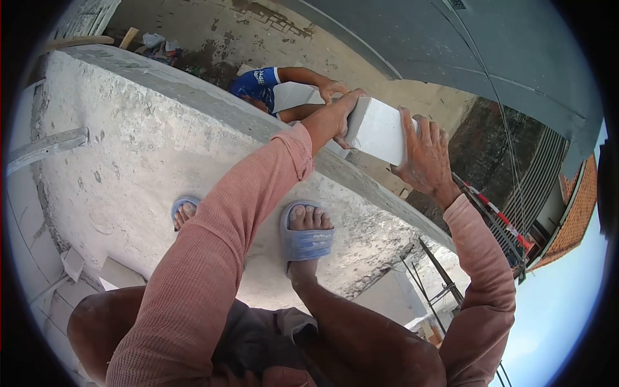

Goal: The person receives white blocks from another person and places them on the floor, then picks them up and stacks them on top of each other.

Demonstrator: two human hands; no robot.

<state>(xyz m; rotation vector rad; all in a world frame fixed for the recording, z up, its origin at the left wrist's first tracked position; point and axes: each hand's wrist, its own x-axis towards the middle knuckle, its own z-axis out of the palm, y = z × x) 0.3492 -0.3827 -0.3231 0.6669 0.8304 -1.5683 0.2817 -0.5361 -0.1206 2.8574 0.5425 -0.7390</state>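
A white lightweight concrete block is held out past the wall's edge, between my two hands. My left hand grips its left end, fingers closed round that side. My right hand is clamped on the opposite end, thumb below and fingers over the top. Below the wall, a person in a blue shirt reaches up, and that person's hand is close beside my left hand. Whether it touches the block cannot be made out.
I crouch on a rough concrete slab, feet in blue sandals. A raised ledge runs along its edge, with a drop to the ground beyond. Cables hang at the upper right. Thin bars stand near my right arm.
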